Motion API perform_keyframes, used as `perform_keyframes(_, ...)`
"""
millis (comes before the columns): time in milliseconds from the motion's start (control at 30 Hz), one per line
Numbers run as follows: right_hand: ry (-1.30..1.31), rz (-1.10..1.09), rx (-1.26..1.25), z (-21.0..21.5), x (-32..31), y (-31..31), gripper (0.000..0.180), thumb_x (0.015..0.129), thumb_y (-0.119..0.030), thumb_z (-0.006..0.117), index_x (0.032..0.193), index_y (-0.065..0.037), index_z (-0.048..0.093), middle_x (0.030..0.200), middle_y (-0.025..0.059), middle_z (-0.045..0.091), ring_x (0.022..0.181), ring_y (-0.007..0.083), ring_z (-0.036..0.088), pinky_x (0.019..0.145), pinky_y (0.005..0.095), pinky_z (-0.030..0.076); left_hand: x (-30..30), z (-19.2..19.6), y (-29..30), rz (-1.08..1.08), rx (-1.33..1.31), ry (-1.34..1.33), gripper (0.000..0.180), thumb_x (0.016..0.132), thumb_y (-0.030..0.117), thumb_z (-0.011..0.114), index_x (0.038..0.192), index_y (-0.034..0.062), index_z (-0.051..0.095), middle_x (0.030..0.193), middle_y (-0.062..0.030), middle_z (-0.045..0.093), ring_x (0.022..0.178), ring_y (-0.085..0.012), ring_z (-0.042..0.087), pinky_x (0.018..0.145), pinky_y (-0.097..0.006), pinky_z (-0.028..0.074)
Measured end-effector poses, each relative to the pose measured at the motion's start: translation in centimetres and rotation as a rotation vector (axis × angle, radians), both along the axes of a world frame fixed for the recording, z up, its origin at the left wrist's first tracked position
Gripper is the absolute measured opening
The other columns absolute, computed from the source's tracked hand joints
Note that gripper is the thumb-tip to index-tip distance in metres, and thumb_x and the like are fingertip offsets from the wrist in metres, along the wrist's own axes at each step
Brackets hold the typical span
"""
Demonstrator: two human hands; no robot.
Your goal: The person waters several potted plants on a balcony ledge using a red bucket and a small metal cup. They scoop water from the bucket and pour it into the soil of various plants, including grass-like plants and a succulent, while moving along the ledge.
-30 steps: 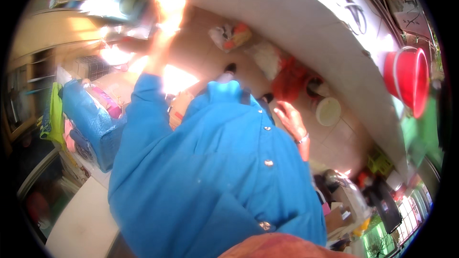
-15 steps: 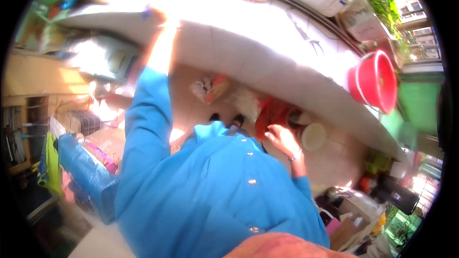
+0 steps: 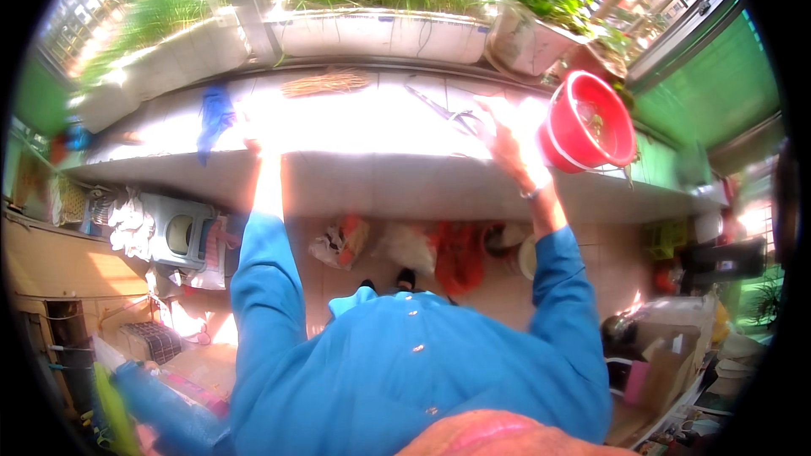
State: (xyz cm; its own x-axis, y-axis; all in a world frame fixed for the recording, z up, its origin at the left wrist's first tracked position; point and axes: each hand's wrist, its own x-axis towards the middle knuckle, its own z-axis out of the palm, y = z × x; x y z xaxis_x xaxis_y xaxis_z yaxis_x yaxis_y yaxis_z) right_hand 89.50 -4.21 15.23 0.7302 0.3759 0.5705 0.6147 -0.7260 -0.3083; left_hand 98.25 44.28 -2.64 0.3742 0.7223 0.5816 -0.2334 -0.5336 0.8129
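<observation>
Red bucket might tip if the loosely open, seemingly empty right hand bumps it; glare hides the left hand's grip.

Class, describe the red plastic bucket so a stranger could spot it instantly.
Find the long white ledge below the grassy white planter boxes. Toward its right end, beside the person's right hand, is the round red bucket, its colour standing out against those pale boxes.
</observation>
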Motion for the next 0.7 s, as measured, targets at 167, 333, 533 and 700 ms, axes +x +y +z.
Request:
perform_keyframes(167,-0.052,-0.063,-0.107,2.0,9.5,2.4,0.047,0.083,-0.013,0.068,0.127,-0.003,0.055,0.123,0.0172,0.059,0.116,0.0342,0.054,0.101,0.0433,0.042,0.3,-0.8,0.4,0.018,0.067,0.019,0.035,0.103,0.032,0.051,0.095,-0.0014,0.058,0.076,-0.0119,0.059,0.072,-0.0237,0.054,0.068,-0.035,0.046)
perform_keyframes(333,-0.103,-0.061,-0.239,2.8,16.7,5.4,0.042,0.081,-0.014,0.067,0.121,-0.007,0.057,0.120,0.0149,0.059,0.119,0.0300,0.052,0.099,0.0456,0.041,-1.5,1.7,-2.6,-0.032,0.095,0.155,0.039,0.104,0.034,0.047,0.093,-0.0027,0.055,0.073,-0.0143,0.056,0.068,-0.0257,0.051,0.067,-0.038,0.045)
perform_keyframes(533,-0.003,-0.228,-0.466,4.3,19.7,9.0,0.044,0.077,-0.025,0.068,0.116,-0.007,0.056,0.113,0.0122,0.064,0.112,0.0310,0.053,0.094,0.0468,0.041,-1.7,2.0,-2.6,0.055,0.188,0.094,0.034,0.104,0.028,0.047,0.092,-0.0028,0.053,0.071,-0.0157,0.052,0.066,-0.0278,0.049,0.065,-0.040,0.045)
perform_keyframes(700,0.064,-0.265,-0.576,4.3,21.6,8.8,0.056,0.074,-0.029,0.069,0.122,-0.006,0.053,0.114,0.0127,0.066,0.116,0.0312,0.052,0.093,0.0488,0.040,-0.9,1.1,-2.5,0.046,0.186,0.116,0.030,0.104,0.023,0.049,0.087,-0.0012,0.049,0.069,-0.0133,0.050,0.063,-0.0255,0.048,0.062,-0.039,0.044)
